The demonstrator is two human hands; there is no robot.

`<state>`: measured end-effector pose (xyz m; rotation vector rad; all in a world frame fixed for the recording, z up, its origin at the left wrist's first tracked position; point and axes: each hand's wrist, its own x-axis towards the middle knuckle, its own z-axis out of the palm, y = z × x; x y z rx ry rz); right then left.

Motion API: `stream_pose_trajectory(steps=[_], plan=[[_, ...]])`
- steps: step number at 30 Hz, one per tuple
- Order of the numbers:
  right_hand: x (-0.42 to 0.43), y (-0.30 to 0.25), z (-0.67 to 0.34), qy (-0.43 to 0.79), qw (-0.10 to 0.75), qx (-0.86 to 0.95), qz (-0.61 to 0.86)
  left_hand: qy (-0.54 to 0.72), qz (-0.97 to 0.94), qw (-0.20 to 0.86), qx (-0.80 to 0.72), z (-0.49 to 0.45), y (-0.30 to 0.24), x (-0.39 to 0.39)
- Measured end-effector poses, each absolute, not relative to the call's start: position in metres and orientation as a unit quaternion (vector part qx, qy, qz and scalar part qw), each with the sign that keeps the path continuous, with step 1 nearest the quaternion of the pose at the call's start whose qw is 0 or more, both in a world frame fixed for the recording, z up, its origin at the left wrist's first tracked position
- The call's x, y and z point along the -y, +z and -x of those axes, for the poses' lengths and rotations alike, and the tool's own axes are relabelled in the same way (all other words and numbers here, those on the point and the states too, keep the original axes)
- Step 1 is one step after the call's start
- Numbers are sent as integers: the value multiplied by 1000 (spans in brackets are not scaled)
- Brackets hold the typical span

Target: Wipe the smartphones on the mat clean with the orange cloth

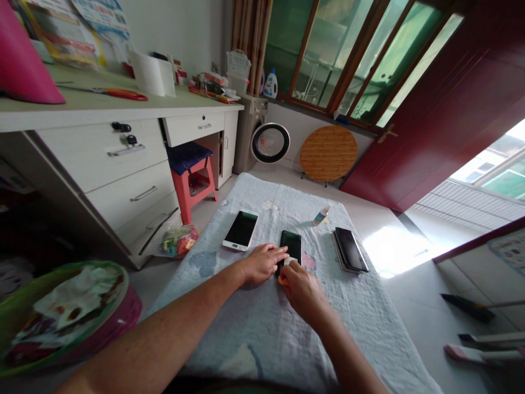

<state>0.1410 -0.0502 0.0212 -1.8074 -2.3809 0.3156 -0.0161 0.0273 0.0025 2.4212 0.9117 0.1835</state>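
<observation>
A dark phone (292,242) lies face up in the middle of a pale blue cloth-covered table (254,323). My left hand (262,264) rests on the cloth with its fingers laid flat against the phone's near left edge. My right hand (301,284) is closed in a pinch on a small white pad (292,261) pressed to the phone's near end. A white phone (241,230) lies to the left, and a dark phone stack (349,250) lies to the right.
A small bottle (321,215) and a white scrap (269,206) lie farther back on the cloth. A desk with drawers (123,158), a red stool (192,175), a green basin of waste (61,312) and a toy bag (178,241) stand left. Tools (471,309) lie on the floor at right.
</observation>
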Motion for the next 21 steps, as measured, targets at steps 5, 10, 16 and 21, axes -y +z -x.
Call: stream_pose_trajectory(steps=[5,10,16,21], plan=[[48,12,-127,80,116,809,570,75,-896,283,-334,16,4,-26],[57,12,-142,68,108,798,588,70,-896,279,-339,16,6,-25],[66,15,-164,92,101,767,628,87,-902,260,-333,15,-1,-27],[69,14,-175,101,114,754,638,86,-901,262,-334,15,0,-26]])
